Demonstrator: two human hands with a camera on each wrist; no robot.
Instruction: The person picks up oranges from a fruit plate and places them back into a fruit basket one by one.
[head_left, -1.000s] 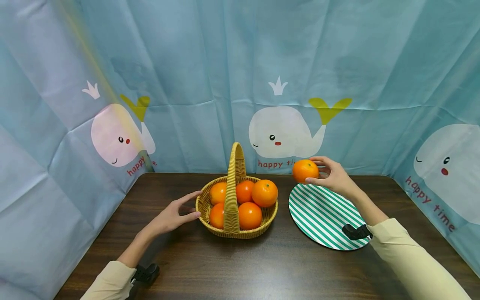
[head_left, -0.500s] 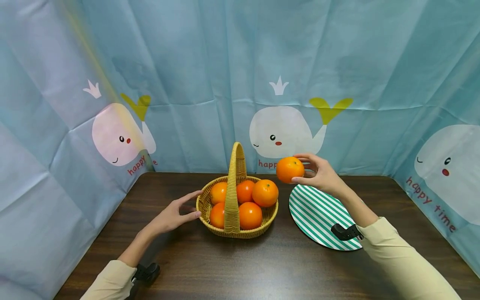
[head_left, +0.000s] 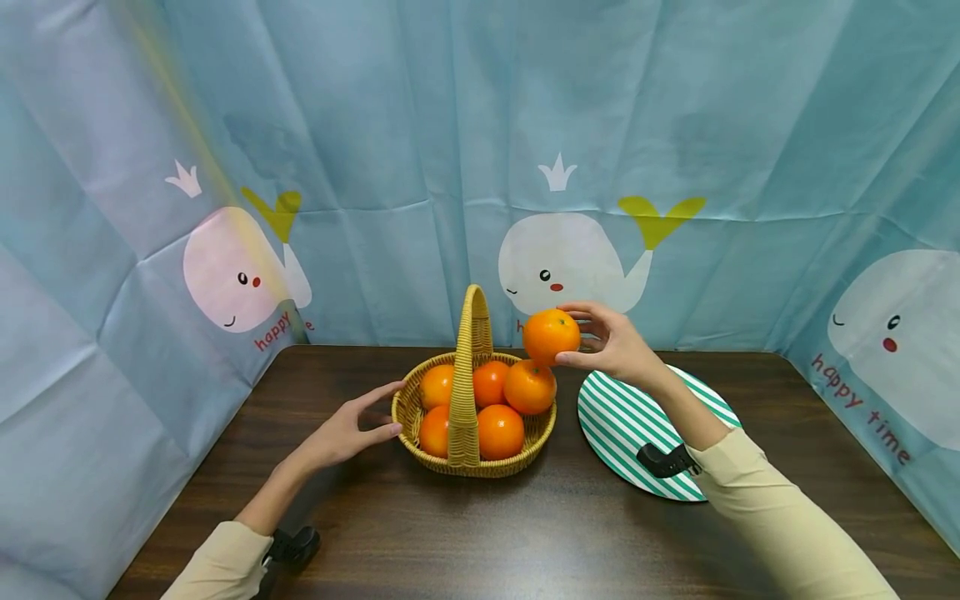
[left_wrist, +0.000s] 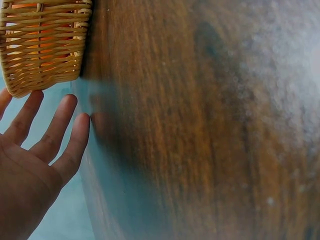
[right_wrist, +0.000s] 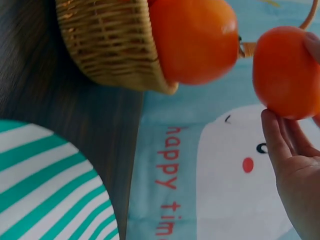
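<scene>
My right hand (head_left: 611, 346) pinches an orange (head_left: 551, 336) between thumb and fingers, above the right side of a yellow wicker basket (head_left: 420, 454). In the right wrist view the held orange (right_wrist: 285, 75) is apart from the topmost orange (right_wrist: 195, 42) at the basket's rim. Several oranges (head_left: 501, 432) sit inside the basket, on both sides of its tall handle (head_left: 465, 383). My left hand (head_left: 341, 429) is at the basket's left rim with thumb and fingers spread. Its fingers look nearly straight in the left wrist view, the tips right at the wicker wall (left_wrist: 45, 55).
A round mat (head_left: 637, 433) with green and white stripes lies right of the basket, partly under my right forearm. The dark wooden table (head_left: 450, 533) ends at a light blue whale-print curtain (head_left: 375, 167) behind and at both sides.
My right hand has carried the orange leftward from over the striped mat to over the basket's right side. The left hand and the basket have stayed in place.
</scene>
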